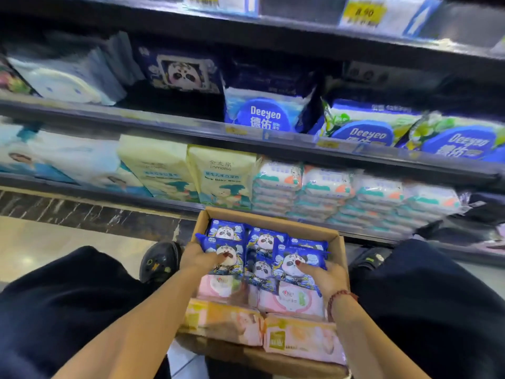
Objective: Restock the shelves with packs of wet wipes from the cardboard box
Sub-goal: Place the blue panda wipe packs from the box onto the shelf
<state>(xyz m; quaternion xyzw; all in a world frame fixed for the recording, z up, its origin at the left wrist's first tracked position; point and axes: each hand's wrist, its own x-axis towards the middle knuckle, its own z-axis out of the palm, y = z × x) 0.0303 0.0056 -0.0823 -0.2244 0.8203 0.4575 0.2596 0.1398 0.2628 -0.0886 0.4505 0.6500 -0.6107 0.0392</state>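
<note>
An open cardboard box (336, 243) sits on the floor between my knees, filled with wet wipe packs. Blue panda packs fill its far half, pink packs (289, 299) lie in the middle and orange packs (300, 339) at the near end. My left hand (199, 257) grips a blue panda pack (228, 243) at the box's left side, thumb on its face. My right hand (323, 276) grips another blue panda pack (297, 258) on the right, thumb on top. The shelves (246, 136) stand right behind the box.
The lowest shelf holds yellow baby wipe packs (221, 176) and stacks of white-and-teal packs (352, 198). Above them sit Deeyeo packs (265, 113) and a dark blue panda pack (181, 71) beside a dark gap. My black shoes (159, 262) flank the box on tiled floor.
</note>
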